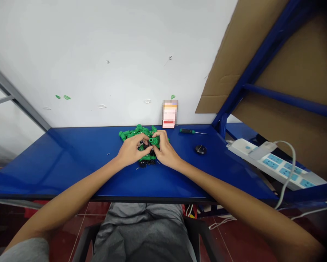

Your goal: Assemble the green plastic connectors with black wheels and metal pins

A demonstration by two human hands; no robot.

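Observation:
Several green plastic fittings [138, 130] lie heaped on the blue table, with small black parts [142, 164] at the near side of the heap. Over this heap my two hands meet. My right hand [165, 149] is closed around a green tube-shaped fitting [152, 141], its round open end facing me. From the left, my left hand [132, 149] curls its thumb and fingers around small black pieces beside that fitting. What exactly its fingertips pinch is partly hidden. A few small screws [137, 168] lie on the table just in front of the heap.
A screwdriver [187, 131] with a green and black handle lies at the back right, near a round black object [200, 149]. A phone [170, 114] leans against the wall. Beyond the table's right edge sits a white power strip [275, 163] with a cable.

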